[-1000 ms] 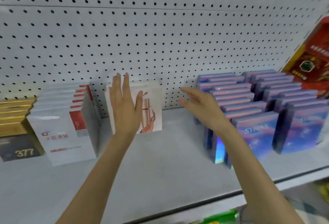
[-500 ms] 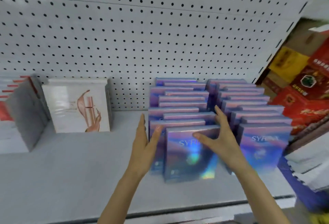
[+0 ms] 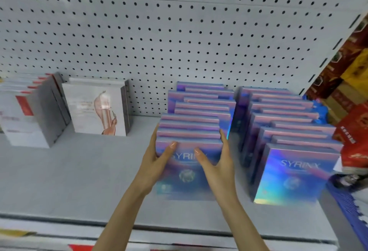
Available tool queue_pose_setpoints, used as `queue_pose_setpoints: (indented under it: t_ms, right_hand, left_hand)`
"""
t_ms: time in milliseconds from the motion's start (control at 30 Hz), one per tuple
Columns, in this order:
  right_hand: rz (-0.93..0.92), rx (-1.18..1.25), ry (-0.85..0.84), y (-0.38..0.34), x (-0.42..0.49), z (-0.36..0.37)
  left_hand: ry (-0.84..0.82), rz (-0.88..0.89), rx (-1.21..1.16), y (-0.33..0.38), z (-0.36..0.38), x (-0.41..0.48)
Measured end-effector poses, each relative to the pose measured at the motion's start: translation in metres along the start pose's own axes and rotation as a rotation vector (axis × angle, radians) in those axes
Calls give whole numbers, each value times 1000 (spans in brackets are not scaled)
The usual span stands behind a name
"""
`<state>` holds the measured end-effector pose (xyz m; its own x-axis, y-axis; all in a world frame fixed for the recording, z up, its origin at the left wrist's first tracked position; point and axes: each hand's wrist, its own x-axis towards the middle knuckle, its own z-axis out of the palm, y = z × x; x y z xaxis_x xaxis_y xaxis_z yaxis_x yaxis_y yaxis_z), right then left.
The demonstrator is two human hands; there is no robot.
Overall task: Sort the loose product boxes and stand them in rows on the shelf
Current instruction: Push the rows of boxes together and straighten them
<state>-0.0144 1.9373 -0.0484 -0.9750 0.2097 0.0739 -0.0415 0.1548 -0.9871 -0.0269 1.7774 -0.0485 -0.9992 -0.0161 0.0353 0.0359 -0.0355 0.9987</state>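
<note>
Our left hand (image 3: 156, 164) and right hand (image 3: 218, 164) clasp the front box (image 3: 185, 178) of the left holographic row (image 3: 201, 109) by its side edges, thumbs on its face. A narrow gap parts it from the right row (image 3: 286, 123). Bare shelf (image 3: 79, 171) lies open leftward to the white boxes (image 3: 97, 109). Half a second ago our left hand only stood beside it.

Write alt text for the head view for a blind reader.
The left hand and right hand grip the front SYRINX boxes of an iridescent row on a grey shelf; a second row stands right, white boxes left.
</note>
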Motion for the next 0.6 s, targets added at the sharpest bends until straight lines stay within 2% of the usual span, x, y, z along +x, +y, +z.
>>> queue_pose_setpoints:
  t_ms: [167,367,500,600]
  right_hand:
    - [31,81,-14,-3,0,-2]
    - [3,70,-40,-19,29,-24]
    - [55,88,1,-36,66,-31]
    - [132,50,-39,-40,90,-32]
  left_hand:
    - [-39,-26,-19,4,0,3]
    - [-105,-75,-30,25,-18,20]
    - [-100,-89,22,44,-20,52]
    - [-158,-101,60,53,-12,77]
